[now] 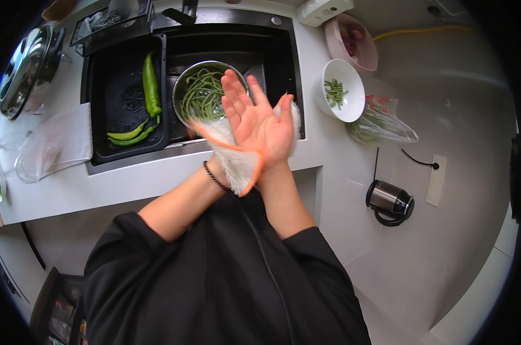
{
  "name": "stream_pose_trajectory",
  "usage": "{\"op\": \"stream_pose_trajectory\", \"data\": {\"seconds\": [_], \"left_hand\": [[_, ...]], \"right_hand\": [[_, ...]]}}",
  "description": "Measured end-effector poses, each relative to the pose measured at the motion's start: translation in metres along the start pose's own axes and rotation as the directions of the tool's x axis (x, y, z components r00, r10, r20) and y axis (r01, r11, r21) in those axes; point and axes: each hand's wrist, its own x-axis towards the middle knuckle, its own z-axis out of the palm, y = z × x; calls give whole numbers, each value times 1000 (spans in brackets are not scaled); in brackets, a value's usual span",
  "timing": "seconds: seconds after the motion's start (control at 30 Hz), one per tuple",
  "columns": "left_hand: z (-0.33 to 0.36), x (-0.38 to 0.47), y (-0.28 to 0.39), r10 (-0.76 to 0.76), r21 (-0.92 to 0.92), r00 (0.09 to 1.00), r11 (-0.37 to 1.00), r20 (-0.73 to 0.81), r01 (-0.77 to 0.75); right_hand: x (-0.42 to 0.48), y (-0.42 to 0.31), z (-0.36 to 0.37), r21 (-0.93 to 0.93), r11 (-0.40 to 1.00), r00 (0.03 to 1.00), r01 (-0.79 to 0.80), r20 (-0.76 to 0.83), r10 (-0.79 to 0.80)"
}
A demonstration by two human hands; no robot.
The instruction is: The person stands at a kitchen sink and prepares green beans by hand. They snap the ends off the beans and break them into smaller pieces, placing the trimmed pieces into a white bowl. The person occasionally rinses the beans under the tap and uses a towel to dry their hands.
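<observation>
My right hand (264,123) is palm up with its fingers apart, above the front of the black sink (282,64). A fluffy white cloth with orange edging (239,164) lies around the back of that hand and its wrist. My left hand (217,167), with a dark braided cord at its wrist, holds the cloth from beneath; most of it is hidden. Behind my hands, a round metal bowl (177,95) in the sink contains long green beans (202,92) and some water.
Green peppers (150,84) lie in a black drain tray (109,82) at left. Cut bean pieces (336,92) fill part of a white bowl (355,97) at right, beside a plastic bag (389,123). An electric kettle (389,200) stands farther right.
</observation>
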Motion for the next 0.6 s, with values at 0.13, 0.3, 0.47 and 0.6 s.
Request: {"op": "stream_pose_trajectory", "data": {"seconds": [0.13, 0.3, 0.47, 0.6], "left_hand": [[-58, -28, -29, -219, -976, 964, 192, -149, -107], [-78, -3, 9, -98, -352, 963, 936, -252, 3], [-123, -2, 32, 517, 764, 595, 576, -615, 290], [-126, 6, -23, 656, 900, 665, 51, -358, 434]], "right_hand": [[-23, -13, -24, -215, 962, 979, -170, 72, 189], [-77, -118, -75, -752, 568, 937, -335, -200, 288], [-70, -243, -104, -760, 637, 404, 127, -547, -733], [-40, -296, -121, -658, 753, 614, 17, -588, -527]]}}
